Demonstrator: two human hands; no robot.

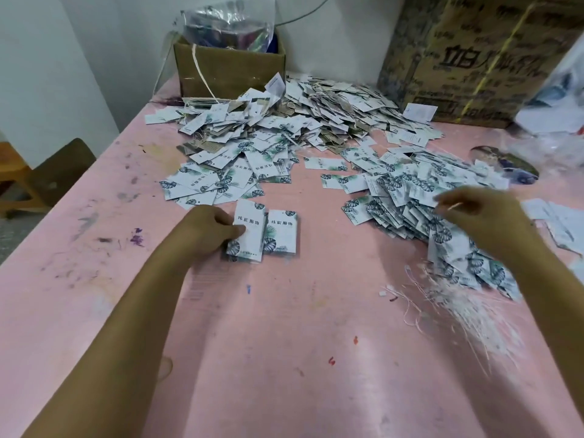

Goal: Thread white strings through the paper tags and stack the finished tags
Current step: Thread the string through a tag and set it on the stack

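Two forearms reach in from 6 o'clock over the pink table (284, 358). Nearest, at 4 o'clock, lies a loose sheaf of strings (467, 301), frayed and crossing one another.

Near the middle, the left hand (211, 230) grips the top tag (251, 235) of the left stack (234, 249), thumb across its face and fingers curled at its left edge. A right stack (282, 232) sits against it on the 3 o'clock side.

At 3 o'clock the right hand (474, 213) hovers over the right pile (407, 191) of loose tags. It is blurred, with fingers curled. Something thin and pale shows at the fingertips (444, 200), perhaps a string, but I cannot tell whether it is pinched.

Farther off, at 11 o'clock, is a left pile (215, 181). At 12 there is a far heap (319, 105) with strings in it, then a box (227, 71) holding a bag (227, 26). A carton (474, 55) stands at 1 o'clock.

Three things could likely go wrong:
- The sheaf is tangled, so pulling one string may drag out several.
- The blur suggests a quick hand, which could sweep loose tags off the 3 o'clock edge.
- The left stack is held by one edge only, so a sideways nudge could skew it or shove the right stack out of square.
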